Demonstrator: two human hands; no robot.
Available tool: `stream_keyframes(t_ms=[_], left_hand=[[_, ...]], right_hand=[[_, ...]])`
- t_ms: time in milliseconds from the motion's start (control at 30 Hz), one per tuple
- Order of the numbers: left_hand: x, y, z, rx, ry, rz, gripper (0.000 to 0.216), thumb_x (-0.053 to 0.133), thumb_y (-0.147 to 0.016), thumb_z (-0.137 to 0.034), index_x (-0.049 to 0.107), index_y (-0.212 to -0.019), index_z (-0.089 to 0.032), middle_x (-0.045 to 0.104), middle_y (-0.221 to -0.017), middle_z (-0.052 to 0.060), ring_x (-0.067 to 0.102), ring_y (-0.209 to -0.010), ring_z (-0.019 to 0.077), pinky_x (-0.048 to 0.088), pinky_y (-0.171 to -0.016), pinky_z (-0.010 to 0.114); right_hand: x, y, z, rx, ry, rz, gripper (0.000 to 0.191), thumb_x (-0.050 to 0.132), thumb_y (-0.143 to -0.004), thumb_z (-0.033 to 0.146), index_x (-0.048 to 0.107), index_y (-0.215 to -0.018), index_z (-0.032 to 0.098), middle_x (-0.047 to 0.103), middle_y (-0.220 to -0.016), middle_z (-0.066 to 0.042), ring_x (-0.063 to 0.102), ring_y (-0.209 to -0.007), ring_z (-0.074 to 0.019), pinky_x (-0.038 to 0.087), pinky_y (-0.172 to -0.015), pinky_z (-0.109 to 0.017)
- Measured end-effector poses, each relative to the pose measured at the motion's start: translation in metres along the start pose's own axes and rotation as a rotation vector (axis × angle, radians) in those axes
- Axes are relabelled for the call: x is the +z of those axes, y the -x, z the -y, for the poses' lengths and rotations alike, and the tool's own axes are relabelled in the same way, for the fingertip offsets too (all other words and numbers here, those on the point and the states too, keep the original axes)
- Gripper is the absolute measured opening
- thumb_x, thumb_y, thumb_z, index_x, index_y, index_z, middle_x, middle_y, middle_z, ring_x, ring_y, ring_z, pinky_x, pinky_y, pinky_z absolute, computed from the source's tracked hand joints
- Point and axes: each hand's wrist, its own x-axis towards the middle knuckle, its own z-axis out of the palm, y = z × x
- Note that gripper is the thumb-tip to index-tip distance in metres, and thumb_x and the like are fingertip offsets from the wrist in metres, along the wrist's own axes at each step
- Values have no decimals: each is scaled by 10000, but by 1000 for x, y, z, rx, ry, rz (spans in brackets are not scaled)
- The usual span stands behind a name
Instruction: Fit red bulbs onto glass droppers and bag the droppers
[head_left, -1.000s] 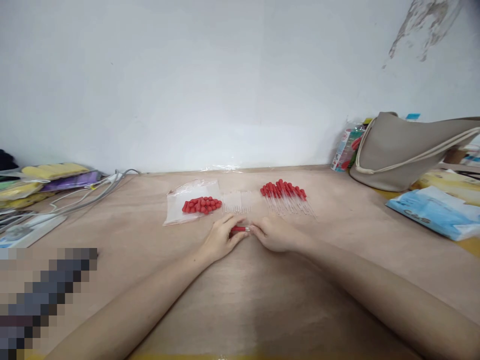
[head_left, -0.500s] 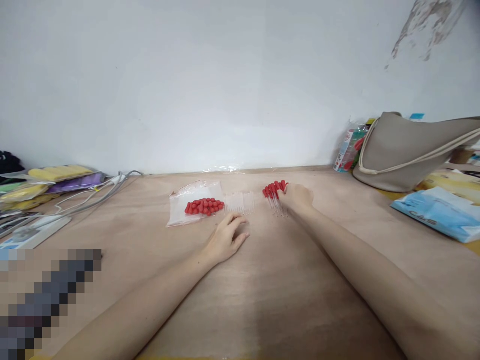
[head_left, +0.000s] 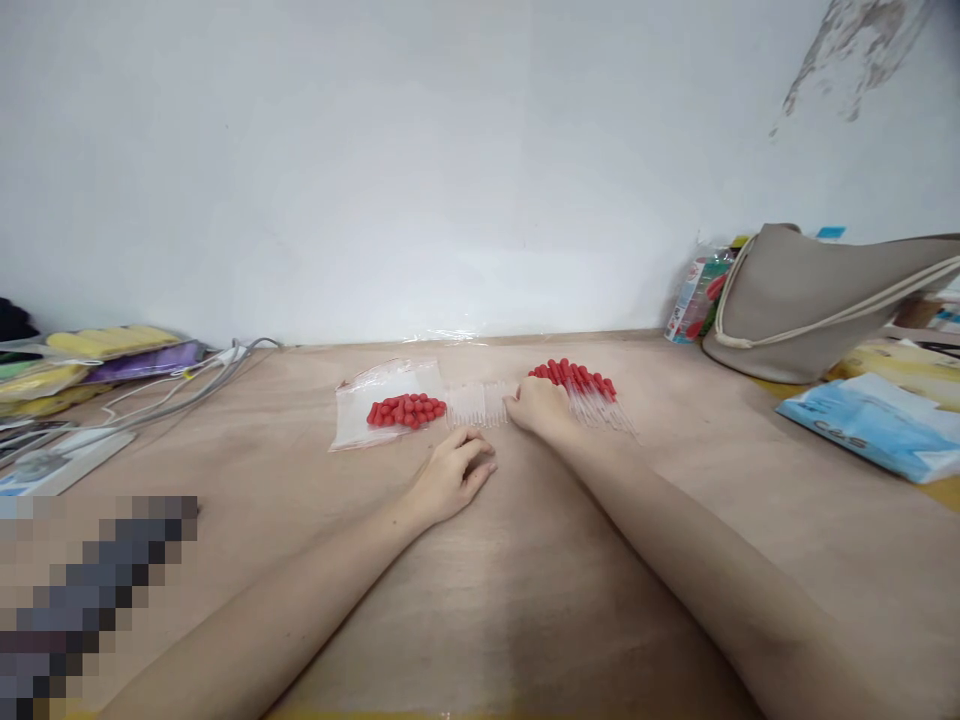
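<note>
My left hand rests on the table with its fingers loosely curved and a gap between thumb and forefinger. Nothing shows in it. Just beyond it lies a row of thin clear tubes. At the right end of that row, my right hand has its fingertips drawn together; whatever they hold, if anything, is hidden. Behind and right of this hand lie several droppers, clear tubes with red bulbs, side by side. Loose red bulbs are piled on a clear plastic bag to the left.
A grey bag, a bottle in clear wrap and a blue tissue pack stand or lie at the right. To the left are cables, a power strip and yellow packets. A white wall closes the back.
My right hand has moved left from the droppers to the end of the tube row, uncovering more droppers on its right. My left hand has stayed nearly still.
</note>
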Motion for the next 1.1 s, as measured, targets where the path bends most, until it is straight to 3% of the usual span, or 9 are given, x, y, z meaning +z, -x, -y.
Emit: stream_keyframes(t_ms=[367,533,633,733,833,900,1000,1100], left_hand=[[1,0,1,1,20,3,144,499,-803,-228,572,-919,-186,518,-960,59,516,-839,159,447,-748,310],[-6,-3,-1,-36,-59,-243,172,547,-774,-260,556,-927,-182,474,-956,67,482,-915,187,423,-818,341],[-26,-10,15,-201,-122,-444,134,496,-802,-287,539,-862,-175,478,-880,56,497,-862,178,433,-790,321],[-54,-15,48,-507,-208,-543,201,459,-802,-321,520,-914,-167,481,-951,78,524,-772,167,449,-737,318],[-79,-12,82,-755,-330,-412,256,464,-770,-333,545,-942,-161,531,-973,106,549,-830,215,434,-777,357],[-87,-8,98,-875,-412,-288,304,476,-747,-368,576,-946,-161,573,-980,124,543,-915,273,415,-800,397],[-92,-4,107,-981,-499,-178,353,484,-720,-441,627,-917,-185,612,-984,134,536,-959,331,404,-787,431],[-92,-4,103,-1017,-520,-112,351,487,-705,-472,661,-831,-194,643,-910,134,563,-903,338,418,-735,412]], right_hand=[[10,-21,18,133,-60,123,286,480,-748,245,640,-953,126,637,-981,-169,595,-900,-270,376,-785,-398],[2,-16,18,95,-67,84,257,440,-774,246,636,-889,128,645,-929,-163,597,-863,-266,364,-752,-379],[-3,-4,14,58,-63,12,309,350,-833,278,604,-884,110,641,-894,-165,591,-840,-265,340,-755,-376],[-2,17,-1,-27,-68,-107,336,261,-879,286,536,-962,111,638,-868,-134,580,-819,-238,304,-789,-364],[6,42,-26,-277,-114,-321,257,303,-883,283,513,-886,134,639,-810,-91,573,-736,-198,292,-785,-340],[11,58,-43,-392,-158,-367,238,325,-887,283,511,-824,148,636,-771,-71,569,-693,-178,305,-753,-324],[12,75,-64,-526,-195,-392,213,349,-885,275,526,-875,157,638,-793,-64,576,-701,-167,329,-731,-312],[9,81,-74,-567,-224,-421,245,362,-878,266,509,-1036,149,634,-824,-72,585,-752,-177,365,-732,-318]])
